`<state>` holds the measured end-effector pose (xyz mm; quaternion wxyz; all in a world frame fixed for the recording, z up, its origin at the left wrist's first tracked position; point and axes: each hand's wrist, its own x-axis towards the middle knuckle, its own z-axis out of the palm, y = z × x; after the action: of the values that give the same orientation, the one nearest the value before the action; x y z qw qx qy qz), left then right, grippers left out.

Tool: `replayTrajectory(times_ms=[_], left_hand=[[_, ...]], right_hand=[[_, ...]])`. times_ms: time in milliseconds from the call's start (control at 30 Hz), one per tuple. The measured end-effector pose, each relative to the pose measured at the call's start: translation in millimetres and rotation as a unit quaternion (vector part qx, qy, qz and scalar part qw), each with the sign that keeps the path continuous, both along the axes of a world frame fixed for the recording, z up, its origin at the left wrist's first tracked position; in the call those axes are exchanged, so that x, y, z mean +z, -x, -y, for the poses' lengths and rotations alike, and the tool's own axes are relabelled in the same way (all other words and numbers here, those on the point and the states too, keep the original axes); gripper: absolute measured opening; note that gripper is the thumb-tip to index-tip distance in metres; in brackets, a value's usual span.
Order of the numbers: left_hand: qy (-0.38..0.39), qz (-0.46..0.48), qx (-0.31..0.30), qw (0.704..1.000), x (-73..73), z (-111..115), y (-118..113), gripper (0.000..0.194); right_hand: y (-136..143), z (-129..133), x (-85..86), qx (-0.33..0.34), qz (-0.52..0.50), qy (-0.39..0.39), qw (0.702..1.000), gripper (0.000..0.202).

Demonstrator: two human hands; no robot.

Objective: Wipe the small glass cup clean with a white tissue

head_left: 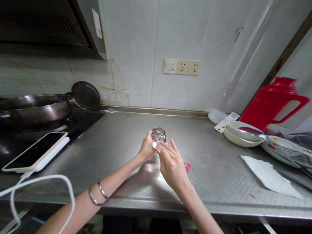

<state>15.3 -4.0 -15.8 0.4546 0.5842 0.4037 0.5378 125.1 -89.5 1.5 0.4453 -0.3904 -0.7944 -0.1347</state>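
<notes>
My left hand [146,148] is closed around a small dark, see-through faceted glass [158,134], held above the metal counter. In my right hand [171,162] is a white tissue [156,145], pressed with the fingers against the near side of the glass. The right hand covers part of the tissue and the lower part of the glass. Behind the right wrist, a small red item [187,167] lies partly hidden on the counter [116,146].
At left, a phone [36,149] with a white cable lies by the stove, where a pan [33,108] stands. To the right are a folded white paper [270,176], stacked bowls [242,137], plates [284,151] and a red thermos jug [266,103]. A socket panel [182,67] is on the wall.
</notes>
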Motion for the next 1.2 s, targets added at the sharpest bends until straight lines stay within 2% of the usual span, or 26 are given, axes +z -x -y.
replayTrajectory(times_ms=[167,233,300,367,500,600,700,867,967,1100,1200], left_hand=[[0.005,-0.03,0.0,1.0,8.5,2,0,0.054],[0.012,-0.042,0.001,0.999,10.3,3,0,0.057],[0.014,-0.047,0.003,0.999,10.7,2,0,0.061],[0.016,-0.045,0.004,0.999,10.7,1,1,0.064],[0.024,-0.036,0.011,0.999,10.5,-4,2,0.065],[0.018,-0.03,0.007,0.999,8.2,-8,4,0.064],[0.006,-0.023,-0.006,1.0,4.9,-10,5,0.065],[0.012,-0.007,-0.031,0.999,3.0,-8,6,0.084],[-0.001,-0.02,-0.082,0.996,0.5,-8,7,0.101],[-0.049,-0.094,-0.115,0.988,-3.1,-12,13,0.12],[-0.125,-0.163,-0.087,0.975,-1.1,-13,17,0.119]], right_hand=[[-9,-18,14.3,0.004,-0.076,-0.033,0.997,0.04],[-12,-33,21.7,-0.001,-0.104,-0.017,0.994,0.036],[-14,-49,26.9,-0.004,-0.159,0.029,0.987,0.031],[-16,-64,27.9,0.013,-0.225,0.106,0.969,0.031],[-17,-84,18.5,0.126,-0.281,0.22,0.926,0.035],[-17,-86,10.5,0.201,-0.308,0.268,0.89,0.036],[-16,-84,7.1,0.233,-0.327,0.305,0.864,0.043],[-17,-84,5.4,0.227,-0.339,0.308,0.86,0.047],[-18,-84,6.9,0.224,-0.365,0.316,0.847,0.046],[-20,-79,13.1,0.213,-0.408,0.361,0.811,0.048],[-18,-74,17.4,0.187,-0.405,0.383,0.809,0.046]])
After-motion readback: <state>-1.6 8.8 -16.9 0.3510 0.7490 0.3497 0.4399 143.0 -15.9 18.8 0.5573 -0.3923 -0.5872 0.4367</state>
